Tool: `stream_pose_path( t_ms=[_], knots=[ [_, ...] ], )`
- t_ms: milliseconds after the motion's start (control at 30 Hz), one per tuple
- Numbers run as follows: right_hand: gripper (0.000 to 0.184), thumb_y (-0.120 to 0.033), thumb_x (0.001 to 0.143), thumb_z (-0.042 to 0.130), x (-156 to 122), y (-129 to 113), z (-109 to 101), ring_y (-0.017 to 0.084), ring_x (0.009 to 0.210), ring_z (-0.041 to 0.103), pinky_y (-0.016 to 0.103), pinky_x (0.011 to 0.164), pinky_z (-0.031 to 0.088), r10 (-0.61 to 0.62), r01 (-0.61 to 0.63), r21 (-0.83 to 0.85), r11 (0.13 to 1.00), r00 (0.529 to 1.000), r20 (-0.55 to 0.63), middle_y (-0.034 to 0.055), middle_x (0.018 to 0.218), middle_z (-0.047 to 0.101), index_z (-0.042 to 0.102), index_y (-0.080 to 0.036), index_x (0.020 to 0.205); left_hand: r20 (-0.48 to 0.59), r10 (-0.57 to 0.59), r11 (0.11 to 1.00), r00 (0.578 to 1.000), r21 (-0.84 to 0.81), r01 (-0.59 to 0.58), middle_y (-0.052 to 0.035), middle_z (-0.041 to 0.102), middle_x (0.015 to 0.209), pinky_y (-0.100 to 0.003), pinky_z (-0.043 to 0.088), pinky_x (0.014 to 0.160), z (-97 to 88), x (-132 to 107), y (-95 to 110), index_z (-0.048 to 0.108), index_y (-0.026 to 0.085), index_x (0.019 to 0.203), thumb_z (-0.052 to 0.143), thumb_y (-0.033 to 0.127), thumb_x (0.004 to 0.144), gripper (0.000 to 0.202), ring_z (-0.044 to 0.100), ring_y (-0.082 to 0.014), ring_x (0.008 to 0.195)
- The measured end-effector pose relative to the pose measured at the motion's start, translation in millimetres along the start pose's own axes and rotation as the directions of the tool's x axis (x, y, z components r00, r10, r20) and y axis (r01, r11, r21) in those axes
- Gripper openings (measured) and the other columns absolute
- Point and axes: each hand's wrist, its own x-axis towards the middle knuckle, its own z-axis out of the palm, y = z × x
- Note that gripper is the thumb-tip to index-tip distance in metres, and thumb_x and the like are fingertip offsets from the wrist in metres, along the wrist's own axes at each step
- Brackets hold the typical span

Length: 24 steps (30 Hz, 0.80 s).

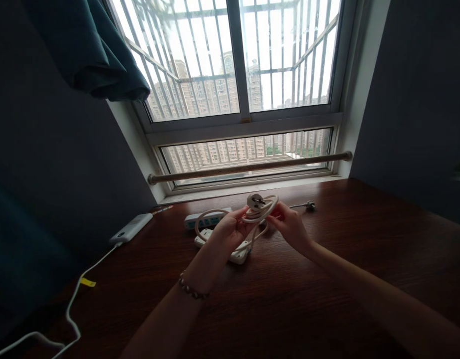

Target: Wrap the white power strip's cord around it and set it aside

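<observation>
A coiled white power cord (257, 215) is held up between both hands above the dark wooden table. My left hand (233, 228) is closed round the left side of the coil. On the coil's right side, the fingers of my right hand (290, 224) pinch the cord. A round white plug (255, 201) with its pins showing sits at the top of the coil. Beneath my left hand lies a white power strip (239, 255), partly hidden by that hand and wrist. A loop of the cord runs left over it.
Behind lies a second power strip (192, 220) with blue-edged sockets; another plug (310, 205) rests on the table (345, 239) at right. At left is a white power strip (131, 228) with its cable (73, 304). A wooden rail (252, 168) crosses the window.
</observation>
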Motion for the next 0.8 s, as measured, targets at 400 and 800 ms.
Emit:
stream_pose_path(
  t_ms=[400, 800],
  knots=[
    [0.015, -0.015, 0.083, 0.052, 1, 23, 3, 0.014, 0.067, 0.049, 0.025, 0.062, 0.038, -0.198, 0.23, -0.247, 0.941, 0.969, 0.147, 0.0035, 0.075, 0.053, 0.064, -0.016, 0.075, -0.078, 0.091, 0.982, 0.993, -0.162, -0.102, -0.0097, 0.066, 0.072, -0.017, 0.057, 0.057, -0.9, -2, 10, 0.057, 0.003, 0.094, 0.036, 0.006, 0.09, 0.021, 0.067, -0.0131, 0.061],
    [0.015, -0.013, 0.073, 0.058, 22, 7, -38, 0.009, 0.051, 0.047, 0.02, 0.05, 0.031, -0.279, 0.396, -0.245, 0.885, 0.872, 0.403, -0.0005, 0.055, 0.056, 0.062, -0.013, 0.058, -0.115, 0.133, 0.973, 0.984, -0.176, -0.152, -0.009, 0.067, 0.076, -0.022, 0.059, 0.061, -7.6, 5, 21, 0.049, 0.005, 0.113, 0.031, 0.017, 0.095, 0.028, 0.069, -0.0147, 0.065]
  ],
)
